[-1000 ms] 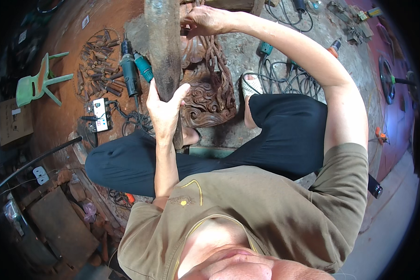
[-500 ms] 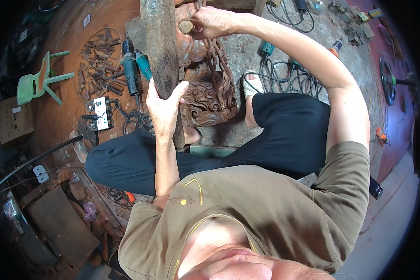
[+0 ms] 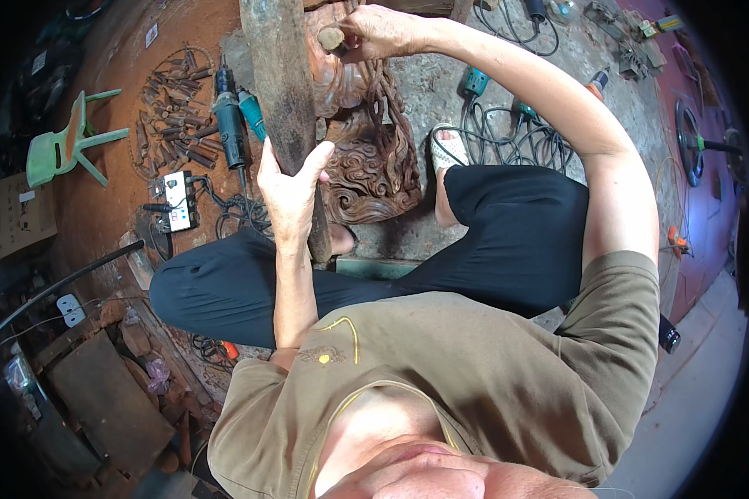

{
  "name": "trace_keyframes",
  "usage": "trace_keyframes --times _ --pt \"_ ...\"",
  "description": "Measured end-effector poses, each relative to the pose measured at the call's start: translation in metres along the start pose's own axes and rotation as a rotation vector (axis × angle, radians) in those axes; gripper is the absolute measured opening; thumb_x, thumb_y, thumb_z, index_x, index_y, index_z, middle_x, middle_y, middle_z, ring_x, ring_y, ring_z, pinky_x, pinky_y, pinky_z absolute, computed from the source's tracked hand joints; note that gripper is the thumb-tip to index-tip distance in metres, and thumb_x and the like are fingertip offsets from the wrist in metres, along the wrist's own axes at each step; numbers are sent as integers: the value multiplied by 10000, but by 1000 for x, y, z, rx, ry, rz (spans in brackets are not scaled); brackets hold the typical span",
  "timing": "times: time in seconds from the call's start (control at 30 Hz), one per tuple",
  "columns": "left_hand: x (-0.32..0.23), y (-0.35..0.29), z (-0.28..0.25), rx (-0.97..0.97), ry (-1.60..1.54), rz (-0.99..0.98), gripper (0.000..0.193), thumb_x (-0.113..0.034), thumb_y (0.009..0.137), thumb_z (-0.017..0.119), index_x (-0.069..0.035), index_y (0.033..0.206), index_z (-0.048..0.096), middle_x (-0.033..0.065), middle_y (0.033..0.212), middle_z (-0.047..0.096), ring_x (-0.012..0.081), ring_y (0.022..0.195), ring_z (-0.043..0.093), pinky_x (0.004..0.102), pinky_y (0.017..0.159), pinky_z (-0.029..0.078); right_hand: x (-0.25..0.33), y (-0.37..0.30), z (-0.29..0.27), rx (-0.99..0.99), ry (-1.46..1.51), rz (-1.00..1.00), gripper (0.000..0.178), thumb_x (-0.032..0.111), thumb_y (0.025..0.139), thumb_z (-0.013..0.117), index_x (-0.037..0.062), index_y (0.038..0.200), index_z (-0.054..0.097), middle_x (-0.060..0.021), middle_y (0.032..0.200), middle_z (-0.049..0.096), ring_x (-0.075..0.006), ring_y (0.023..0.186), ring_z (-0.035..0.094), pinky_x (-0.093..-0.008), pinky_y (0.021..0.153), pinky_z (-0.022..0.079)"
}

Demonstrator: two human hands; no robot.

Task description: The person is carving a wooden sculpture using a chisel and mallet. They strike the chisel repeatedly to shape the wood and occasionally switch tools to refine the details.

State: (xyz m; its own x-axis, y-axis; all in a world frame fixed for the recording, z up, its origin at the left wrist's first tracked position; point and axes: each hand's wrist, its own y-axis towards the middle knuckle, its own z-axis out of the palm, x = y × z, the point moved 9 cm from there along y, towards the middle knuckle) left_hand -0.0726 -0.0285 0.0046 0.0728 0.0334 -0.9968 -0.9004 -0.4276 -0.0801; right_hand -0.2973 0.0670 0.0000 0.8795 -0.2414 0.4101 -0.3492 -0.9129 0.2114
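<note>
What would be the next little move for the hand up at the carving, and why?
Probably press the small wooden block down against the carved wood piece. The right hand pinches it at the carving's top, while the left hand braces the long plank.

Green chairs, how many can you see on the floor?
1. A small green chair stands on the reddish floor at far left, left of the chisels. Others may be hidden in the dark edges. The left hand grips the plank.

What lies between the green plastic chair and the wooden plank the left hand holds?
In the head view, between green chair and plank held by the left hand: chisels spread on the floor, then two power tools.
</note>
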Motion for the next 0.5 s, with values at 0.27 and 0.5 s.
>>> trace_keyframes --times 0.27,0.5 --pt "10 -2 6 24 79 -82 505 -86 844 843 3 1279 601 44 955 702 91 676 620 233 584 519 30 -5 -14 77 -15 86 318 336 913 754 38 907 642 -142 799 691 -324 806 715 -438 719 553" --pt "3 -2 8 29 34 5 519 -90 840 844 10 1287 601 54 960 699 103 696 632 234 589 534 23 -7 -11 27 0 44 381 397 921 746 35 937 628 -129 863 699 -324 838 710 -433 741 558"
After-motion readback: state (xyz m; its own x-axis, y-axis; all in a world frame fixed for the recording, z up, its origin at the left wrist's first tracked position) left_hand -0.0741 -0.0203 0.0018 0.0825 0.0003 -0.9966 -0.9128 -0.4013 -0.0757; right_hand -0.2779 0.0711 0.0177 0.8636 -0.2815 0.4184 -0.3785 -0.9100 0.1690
